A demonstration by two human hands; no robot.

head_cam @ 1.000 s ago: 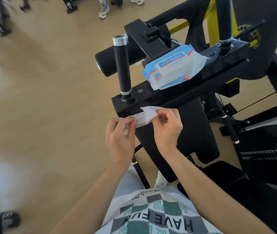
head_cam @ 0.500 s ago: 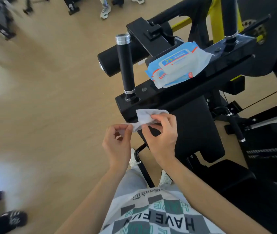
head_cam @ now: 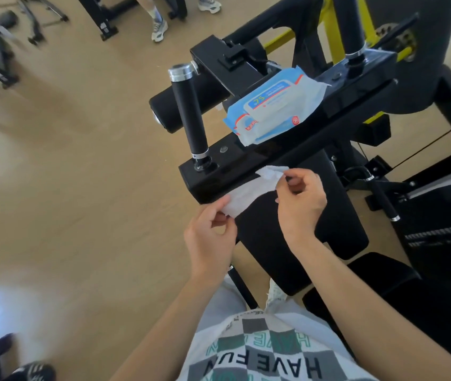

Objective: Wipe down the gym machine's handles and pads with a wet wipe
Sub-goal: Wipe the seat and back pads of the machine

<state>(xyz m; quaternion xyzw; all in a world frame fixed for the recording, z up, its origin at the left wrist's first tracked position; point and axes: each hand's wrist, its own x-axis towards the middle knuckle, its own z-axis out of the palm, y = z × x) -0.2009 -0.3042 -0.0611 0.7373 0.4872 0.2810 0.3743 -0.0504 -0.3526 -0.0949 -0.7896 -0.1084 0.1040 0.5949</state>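
Wet wipe: the wet wipe [head_cam: 251, 192] is off the machine, drawn out in the air between my two hands, just in front of the near edge of the cross bar [head_cam: 315, 138].
Left hand: my left hand [head_cam: 210, 237] pinches the wipe's lower end between thumb and fingers.
Right hand: my right hand [head_cam: 298, 204] pinches the crumpled upper end, fingers curled.
Pack: the wipe pack [head_cam: 271, 105] lies on top of the cross bar, about midway along it.
Step in hand: I judge I'm opening the wipe out; nothing looks wiped yet.
Doing it well: I'd spread it flat, lay it across one palm, then wrap it round the upright left handle [head_cam: 188, 111] and stroke from cap to base.
After that: right handle [head_cam: 352, 26], roller pad [head_cam: 163, 105], chest pad [head_cam: 339, 210], refolding to a clean face.
Risk: a bunched wipe cleans only in streaks.
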